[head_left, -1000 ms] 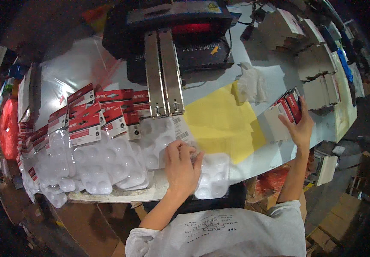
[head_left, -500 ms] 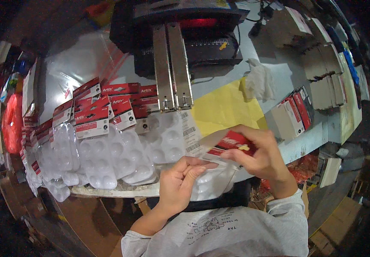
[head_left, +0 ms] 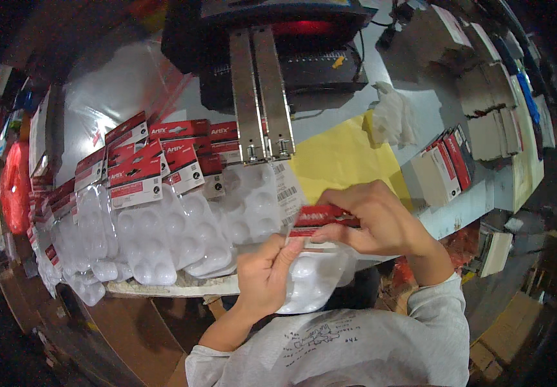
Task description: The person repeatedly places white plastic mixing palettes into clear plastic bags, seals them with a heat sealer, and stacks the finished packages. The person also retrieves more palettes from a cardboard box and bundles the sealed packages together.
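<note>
Before me, at the table's front edge, hangs a white plastic paint palette [head_left: 309,284] with round wells, in what looks like a clear bag. A red and white header card [head_left: 317,217] sits across its top edge. My right hand [head_left: 382,219] is closed on the card's right end, thumb below and fingers over the top. At the left end, my left hand [head_left: 262,274] pinches the bag's upper corner against the card. To the left lie several carded palettes [head_left: 146,235], overlapping, with red header cards at their tops. Another palette [head_left: 249,203] with a barcoded card lies just beyond my left hand.
A black machine [head_left: 278,71] with a red glow and two metal rails [head_left: 253,97] reaches toward me. A yellow sheet [head_left: 343,161] lies beside them, near crumpled clear plastic [head_left: 394,116]. Stacked cards [head_left: 443,168] stand at right, with more stacks [head_left: 491,97] behind.
My right hand has brought the header card left and down onto the top of the bagged palette. The card now lies level between both hands. My left hand has shifted slightly.
</note>
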A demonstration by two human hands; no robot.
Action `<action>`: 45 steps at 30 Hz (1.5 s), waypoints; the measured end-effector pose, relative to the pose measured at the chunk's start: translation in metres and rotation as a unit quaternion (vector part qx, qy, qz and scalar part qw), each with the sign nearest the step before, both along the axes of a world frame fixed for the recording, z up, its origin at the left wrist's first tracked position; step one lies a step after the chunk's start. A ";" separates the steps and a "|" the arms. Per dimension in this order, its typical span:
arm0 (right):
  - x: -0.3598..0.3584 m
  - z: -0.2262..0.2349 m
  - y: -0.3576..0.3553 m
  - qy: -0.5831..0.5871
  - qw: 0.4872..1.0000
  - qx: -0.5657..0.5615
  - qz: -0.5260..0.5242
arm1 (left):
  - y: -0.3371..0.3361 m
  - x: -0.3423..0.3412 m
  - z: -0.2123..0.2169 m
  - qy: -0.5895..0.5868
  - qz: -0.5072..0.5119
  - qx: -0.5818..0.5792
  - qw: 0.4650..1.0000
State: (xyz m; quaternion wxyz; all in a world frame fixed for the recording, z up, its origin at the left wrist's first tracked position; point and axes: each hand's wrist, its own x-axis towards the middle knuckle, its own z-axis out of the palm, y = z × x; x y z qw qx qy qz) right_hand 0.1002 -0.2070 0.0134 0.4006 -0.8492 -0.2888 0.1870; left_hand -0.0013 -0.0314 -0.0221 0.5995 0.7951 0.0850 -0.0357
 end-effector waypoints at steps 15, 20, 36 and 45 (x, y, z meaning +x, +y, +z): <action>-0.015 -0.033 -0.005 0.435 0.866 0.191 -0.153 | 0.017 0.018 -0.013 -0.006 0.162 -0.025 0.987; -0.004 -0.051 0.023 0.399 0.841 0.283 -0.232 | 0.031 0.042 -0.027 -0.001 0.185 0.116 0.976; 0.012 -0.079 0.031 0.338 0.835 0.353 -0.253 | 0.034 0.072 -0.043 -0.034 0.186 0.091 0.978; 0.013 -0.025 -0.053 -0.259 0.898 0.085 -0.346 | 0.062 0.023 -0.012 0.063 0.100 0.152 0.981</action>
